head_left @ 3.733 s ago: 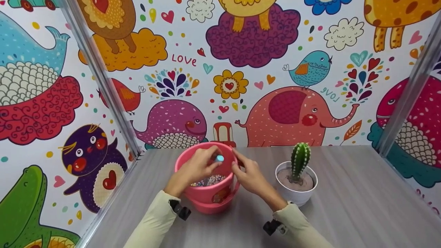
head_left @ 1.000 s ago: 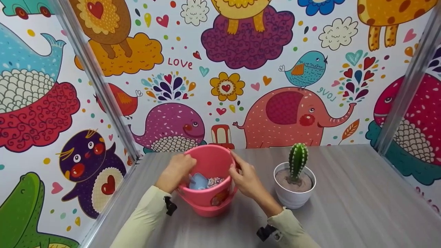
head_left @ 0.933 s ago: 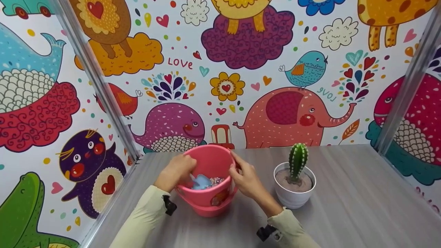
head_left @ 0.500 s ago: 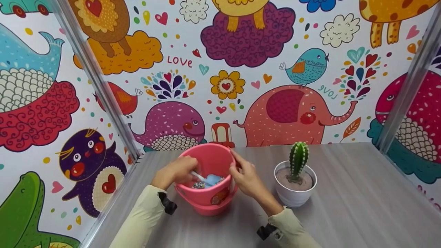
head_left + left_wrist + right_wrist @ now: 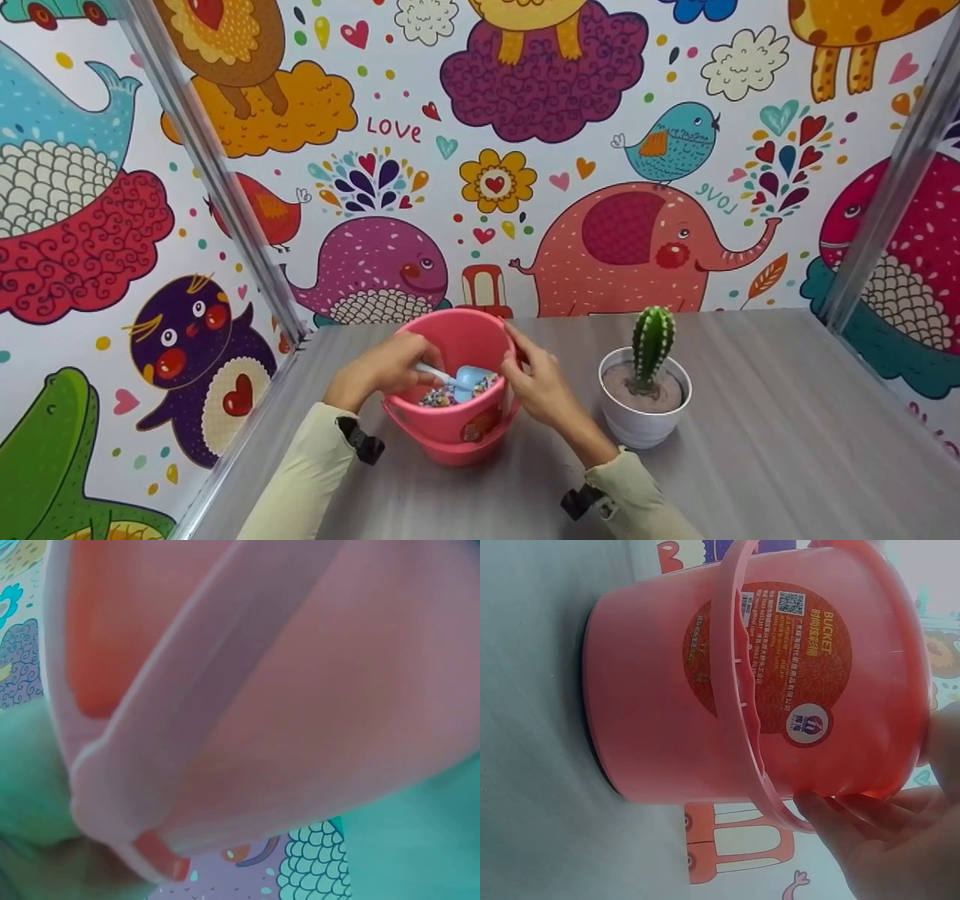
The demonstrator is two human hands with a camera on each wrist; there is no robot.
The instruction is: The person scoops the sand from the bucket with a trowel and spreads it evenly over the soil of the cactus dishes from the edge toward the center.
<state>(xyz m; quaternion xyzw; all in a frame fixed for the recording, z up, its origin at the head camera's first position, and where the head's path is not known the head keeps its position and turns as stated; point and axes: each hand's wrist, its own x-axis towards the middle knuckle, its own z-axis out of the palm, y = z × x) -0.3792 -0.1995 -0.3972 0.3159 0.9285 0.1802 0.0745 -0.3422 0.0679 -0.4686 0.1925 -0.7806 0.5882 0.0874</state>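
My left hand (image 5: 390, 364) reaches over the left rim of a pink plastic bucket (image 5: 450, 420), holding a light blue toy shovel (image 5: 472, 381) by its pale handle. The shovel's blade lies at the right inside the bucket, among small multicoloured beads (image 5: 439, 399). On the opposite side, my right hand (image 5: 540, 379) grips the rim, thumb toward me. In the right wrist view its fingers meet the bucket wall (image 5: 645, 690) beside the hanging handle. The left wrist view shows mostly the bucket's outside and handle (image 5: 180, 690); the shovel is hidden there.
A green cactus (image 5: 652, 349) in a white pot (image 5: 645, 431) stands right of the bucket, near my right forearm. Everything rests on a grey wood-grain table (image 5: 795, 450). Cartoon-printed walls (image 5: 495, 112) with metal corner posts (image 5: 217, 172) enclose the back and sides.
Over the last second the shovel's blade has swept rightward through the beads, its handle coming into view. My left hand has shifted slightly. The right hand still holds the rim.
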